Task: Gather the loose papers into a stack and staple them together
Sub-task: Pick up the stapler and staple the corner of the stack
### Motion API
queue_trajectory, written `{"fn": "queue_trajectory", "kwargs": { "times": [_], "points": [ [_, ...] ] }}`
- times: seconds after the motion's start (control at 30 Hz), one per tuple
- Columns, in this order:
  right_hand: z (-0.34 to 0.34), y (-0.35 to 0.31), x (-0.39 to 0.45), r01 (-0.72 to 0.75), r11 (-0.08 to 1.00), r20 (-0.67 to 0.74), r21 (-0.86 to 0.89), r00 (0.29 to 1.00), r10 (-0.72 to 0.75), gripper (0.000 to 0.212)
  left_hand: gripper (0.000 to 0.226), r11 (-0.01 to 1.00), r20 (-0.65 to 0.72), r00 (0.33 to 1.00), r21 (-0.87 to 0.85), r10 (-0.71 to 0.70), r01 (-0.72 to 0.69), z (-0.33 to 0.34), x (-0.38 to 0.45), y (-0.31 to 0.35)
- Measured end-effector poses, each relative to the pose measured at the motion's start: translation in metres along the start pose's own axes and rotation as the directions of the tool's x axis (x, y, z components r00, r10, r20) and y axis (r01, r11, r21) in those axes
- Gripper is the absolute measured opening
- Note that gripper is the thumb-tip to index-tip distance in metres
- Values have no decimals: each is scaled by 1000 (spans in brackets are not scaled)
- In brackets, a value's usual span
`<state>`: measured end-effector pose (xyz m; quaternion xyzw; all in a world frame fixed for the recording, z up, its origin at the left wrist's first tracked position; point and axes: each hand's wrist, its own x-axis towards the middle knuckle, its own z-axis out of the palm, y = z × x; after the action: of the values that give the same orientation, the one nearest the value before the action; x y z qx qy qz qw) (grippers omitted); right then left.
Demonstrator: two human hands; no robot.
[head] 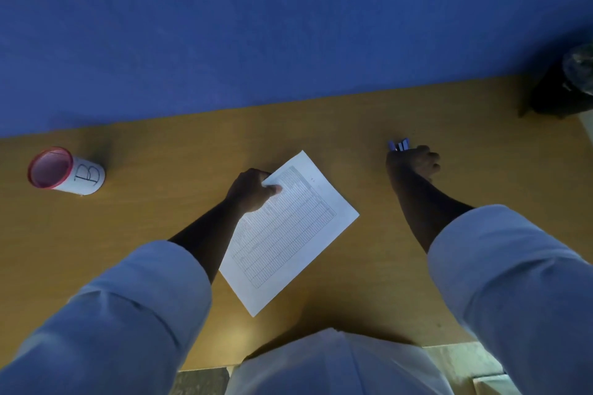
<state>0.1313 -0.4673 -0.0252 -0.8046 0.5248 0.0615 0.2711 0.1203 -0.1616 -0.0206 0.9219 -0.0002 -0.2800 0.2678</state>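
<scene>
A stack of white papers [290, 234] with a printed grid table lies tilted on the wooden desk [369, 282], in the middle. My left hand [252, 191] pinches its upper left edge, thumb on top of the sheet. To the right, my right hand [414, 163] is closed around a small blue stapler [399, 144]; only the stapler's far end shows beyond my fingers, resting at the desk surface. The stapler and the papers are apart.
A white cylindrical holder [65, 175] with a red rim and a letter B stands at the far left of the desk. A dark object [564, 90] sits at the far right corner. A blue wall [288, 26] runs behind the desk.
</scene>
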Motion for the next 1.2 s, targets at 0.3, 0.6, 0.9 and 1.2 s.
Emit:
{"fn": "queue_trajectory", "kwargs": {
  "times": [0.3,0.6,0.9,1.2],
  "points": [
    [12,-1,11,82,997,31,-16,996,-81,50,40,1000,35,999,19,3,-4,4,8,6],
    [21,-11,-3,354,876,144,327,898,-417,32,42,1000,85,996,16,15,-16,4,12,10],
    [16,-36,-38,112,743,494,660,680,-542,24,43,1000,103,995,-8,16,-15,1,8,9],
    [9,-30,-49,487,692,538,533,436,-721,28,46,1000,106,994,-1,7,-7,-2,5,3]
  ]
}}
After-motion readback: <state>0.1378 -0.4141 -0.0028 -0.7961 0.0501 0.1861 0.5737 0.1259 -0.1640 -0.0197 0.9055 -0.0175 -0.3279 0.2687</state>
